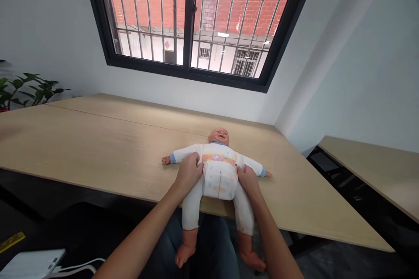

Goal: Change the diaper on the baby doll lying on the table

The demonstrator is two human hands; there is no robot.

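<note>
At the table's near edge, a baby doll (218,150) lies face up on the wooden tabletop (108,148), arms spread wide, legs hanging over the edge. Around its hips sits a white diaper (220,183) with an orange printed band. The left hand (190,169) grasps one side of the diaper at the waist, the right hand (248,179) the other. Beyond the table is a barred window (188,22); a leafy plant (39,91) stands far left.
</note>
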